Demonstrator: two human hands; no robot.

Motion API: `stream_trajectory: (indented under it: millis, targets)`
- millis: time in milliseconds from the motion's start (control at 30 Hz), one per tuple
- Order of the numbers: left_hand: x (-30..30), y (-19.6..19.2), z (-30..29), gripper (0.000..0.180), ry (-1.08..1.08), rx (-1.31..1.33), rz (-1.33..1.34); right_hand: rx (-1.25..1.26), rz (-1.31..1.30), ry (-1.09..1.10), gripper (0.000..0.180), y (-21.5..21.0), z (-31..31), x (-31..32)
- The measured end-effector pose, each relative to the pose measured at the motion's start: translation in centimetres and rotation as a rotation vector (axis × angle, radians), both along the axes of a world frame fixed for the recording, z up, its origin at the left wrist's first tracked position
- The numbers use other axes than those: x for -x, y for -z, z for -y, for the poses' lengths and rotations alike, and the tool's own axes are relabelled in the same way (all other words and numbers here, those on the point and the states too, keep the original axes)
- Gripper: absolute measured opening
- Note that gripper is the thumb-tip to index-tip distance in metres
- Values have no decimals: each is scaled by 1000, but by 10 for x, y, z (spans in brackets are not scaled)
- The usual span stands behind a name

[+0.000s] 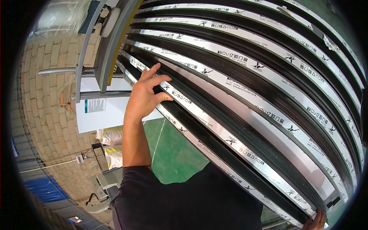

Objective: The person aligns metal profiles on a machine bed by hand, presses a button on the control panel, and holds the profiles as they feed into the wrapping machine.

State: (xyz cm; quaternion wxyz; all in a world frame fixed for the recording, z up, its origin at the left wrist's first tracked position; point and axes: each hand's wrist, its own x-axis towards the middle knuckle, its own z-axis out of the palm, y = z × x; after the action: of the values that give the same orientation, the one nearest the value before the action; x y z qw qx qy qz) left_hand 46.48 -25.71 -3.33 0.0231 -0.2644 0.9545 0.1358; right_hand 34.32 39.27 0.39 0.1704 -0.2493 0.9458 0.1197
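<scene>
A long black frame profile (203,122) with a white printed film strip runs slantwise from the upper left to the lower right, in front of my body. My left hand (143,94) grips it near its far left end, with the thumb on the near side and the fingers over the far side. At the lower right, the fingers of my right hand (317,220) bend over the other end of the profile; the rest of that hand is cut off by the view's rim. A second film-covered profile (226,168) lies along the near side, close to my torso.
Several more black profiles with white film strips (234,57) lie side by side beyond. A grey upright panel (111,46) with metal bars stands at upper left. Below it are a white board (97,119) and filled bags (113,153). The floor is green (176,151), with brick paving (50,96) at left.
</scene>
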Motion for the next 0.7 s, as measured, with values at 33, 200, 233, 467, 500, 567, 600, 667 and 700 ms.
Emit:
stream_trajectory:
  millis: [33, 200, 233, 467, 500, 567, 600, 667, 700]
  targets:
    - [0, 1, 1, 62, -1, 3, -11, 4, -3, -14, 43, 0, 2, 1]
    - [-3, 2, 17, 63, -74, -22, -43, 58, -8, -60, 40, 3, 19, 11]
    - [-3, 3, 23, 64, -130, -90, -62, 60, -21, -117, 38, 4, 25, 16]
    - [-2, 13, 55, 65, -78, -15, -117, 95, -10, -214, 35, 6, 55, 43]
    - [-3, 14, 58, 65, -83, -17, -115, 89, -7, -210, 35, 6, 58, 45]
    - [-6, 15, 62, 68, -113, -19, -202, 90, 1, -220, 35, 6, 69, 49]
    - [-6, 16, 64, 68, -113, -22, -204, 92, 5, -223, 34, 6, 73, 51]
    - [-5, 17, 67, 73, -194, 73, -235, 105, -7, -243, 34, 9, 78, 54]
    - [-5, 17, 69, 76, -236, 122, -249, 122, -15, -265, 34, 11, 81, 56]
